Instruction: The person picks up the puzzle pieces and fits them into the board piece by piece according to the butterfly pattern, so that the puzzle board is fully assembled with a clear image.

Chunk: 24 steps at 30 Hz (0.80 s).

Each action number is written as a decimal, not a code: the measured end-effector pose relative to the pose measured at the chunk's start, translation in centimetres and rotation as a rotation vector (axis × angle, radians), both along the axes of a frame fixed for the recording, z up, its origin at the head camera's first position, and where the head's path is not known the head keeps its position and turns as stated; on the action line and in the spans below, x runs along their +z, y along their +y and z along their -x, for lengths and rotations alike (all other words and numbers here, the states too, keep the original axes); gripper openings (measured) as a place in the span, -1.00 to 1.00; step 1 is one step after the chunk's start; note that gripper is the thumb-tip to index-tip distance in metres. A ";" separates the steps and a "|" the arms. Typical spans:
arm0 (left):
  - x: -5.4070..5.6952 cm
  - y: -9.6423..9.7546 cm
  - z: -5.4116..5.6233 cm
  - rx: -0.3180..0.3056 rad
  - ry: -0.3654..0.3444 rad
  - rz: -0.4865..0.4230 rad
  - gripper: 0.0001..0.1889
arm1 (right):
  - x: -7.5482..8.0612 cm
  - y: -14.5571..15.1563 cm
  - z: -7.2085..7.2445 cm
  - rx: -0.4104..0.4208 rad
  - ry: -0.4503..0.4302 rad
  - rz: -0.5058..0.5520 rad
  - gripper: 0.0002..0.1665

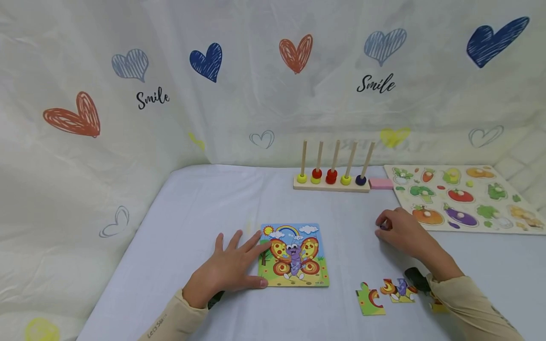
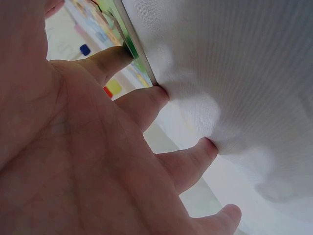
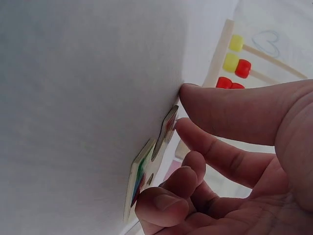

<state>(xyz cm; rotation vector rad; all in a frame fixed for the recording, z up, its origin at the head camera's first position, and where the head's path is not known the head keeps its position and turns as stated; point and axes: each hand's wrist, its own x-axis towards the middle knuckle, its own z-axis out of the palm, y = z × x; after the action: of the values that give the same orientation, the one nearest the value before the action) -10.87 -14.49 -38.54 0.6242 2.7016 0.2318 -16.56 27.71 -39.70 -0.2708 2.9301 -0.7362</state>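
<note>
A square butterfly puzzle [image 1: 294, 255] lies on the white table in the head view. My left hand [image 1: 232, 265] rests at its left side, fingers spread, with the index finger over the picture and the thumb by the lower left corner. In the left wrist view, fingertips [image 2: 159, 93] press the cloth beside the puzzle's edge. To the right, my right hand [image 1: 405, 234] is low over the table, thumb and fingers curled round a small puzzle piece [image 1: 384, 227] with purple on it. Seen from the right wrist, the puzzle piece [image 3: 142, 171] is thin and nearly edge-on, mostly framed by the fingers.
Loose puzzle pieces lie near the front right: a green one [image 1: 370, 300], a butterfly-body one [image 1: 401, 290] and one partly under the right sleeve [image 1: 437, 305]. A bead-peg counter [image 1: 330, 186] stands at the back, beside a pink block [image 1: 381, 183] and a vegetable board [image 1: 469, 226].
</note>
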 end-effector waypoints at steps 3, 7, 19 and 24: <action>0.0 0.0 0.0 0.000 0.002 -0.004 -0.05 | 0.0 -0.1 0.0 0.002 0.002 -0.009 -0.82; 0.1 0.0 -0.1 -0.001 0.002 -0.002 -0.06 | 0.2 -0.1 0.0 -0.001 0.005 -0.005 -0.80; 0.0 0.1 -0.1 -0.003 0.001 -0.004 -0.06 | 0.6 0.6 -0.3 -0.020 0.009 -0.035 -0.69; -0.1 0.1 0.1 0.006 -0.002 0.005 -0.05 | 0.3 0.7 -0.1 -0.011 0.011 -0.028 -0.74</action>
<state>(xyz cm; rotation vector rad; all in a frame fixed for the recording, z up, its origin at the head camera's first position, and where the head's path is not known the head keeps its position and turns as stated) -10.94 -14.39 -38.61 0.6137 2.7013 0.2274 -16.42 28.43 -39.40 -0.2569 2.9520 -0.6972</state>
